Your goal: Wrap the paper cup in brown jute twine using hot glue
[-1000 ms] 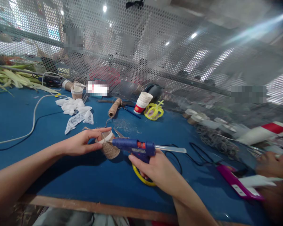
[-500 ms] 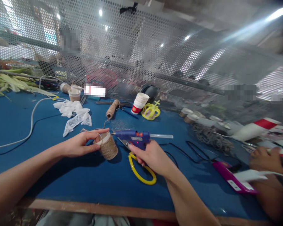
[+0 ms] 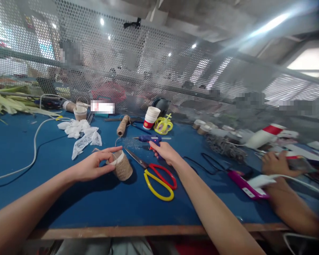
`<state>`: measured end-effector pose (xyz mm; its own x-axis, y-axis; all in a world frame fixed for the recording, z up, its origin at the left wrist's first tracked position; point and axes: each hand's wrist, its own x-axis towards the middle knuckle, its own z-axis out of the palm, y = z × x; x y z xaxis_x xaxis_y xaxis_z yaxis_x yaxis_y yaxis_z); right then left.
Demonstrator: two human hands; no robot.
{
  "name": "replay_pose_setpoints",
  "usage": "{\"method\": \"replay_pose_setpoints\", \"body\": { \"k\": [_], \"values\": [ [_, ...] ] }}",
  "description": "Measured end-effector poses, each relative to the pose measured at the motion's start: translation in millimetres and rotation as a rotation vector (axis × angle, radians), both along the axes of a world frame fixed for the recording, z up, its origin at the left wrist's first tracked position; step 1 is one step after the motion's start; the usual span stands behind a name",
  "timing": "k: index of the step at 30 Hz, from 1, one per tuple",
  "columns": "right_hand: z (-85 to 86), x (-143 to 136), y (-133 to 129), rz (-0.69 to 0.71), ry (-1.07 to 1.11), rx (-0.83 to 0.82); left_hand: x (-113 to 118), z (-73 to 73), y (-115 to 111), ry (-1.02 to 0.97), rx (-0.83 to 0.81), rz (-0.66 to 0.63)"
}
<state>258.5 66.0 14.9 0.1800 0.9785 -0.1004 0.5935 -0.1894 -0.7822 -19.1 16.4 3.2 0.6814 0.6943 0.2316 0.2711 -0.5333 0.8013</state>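
The left hand [image 3: 95, 164] was clamped on the white rim of a tapered, brown twine-wrapped cup [image 3: 123, 168] at the blue table [image 3: 95, 209]. From that cup, the right hand [image 3: 163, 151], closed round a blue plastic glue gun [image 3: 149, 138], hovered near two o'clock; metal scissors with red and yellow handles [image 3: 158, 185] lay toward four.
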Motion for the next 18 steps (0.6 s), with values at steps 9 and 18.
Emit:
{"method": "replay_pose_setpoints", "body": {
  "k": [9,18],
  "values": [
    [2.7,-7.7,12.9,-0.019,-0.366,0.150,1.7,3.0,-2.7,0.017,0.042,-0.009],
    [45.0,-101.6,-37.5,0.777,-0.361,0.402,3.4,0.6,-1.8,0.028,0.134,0.009]
  ]
}}
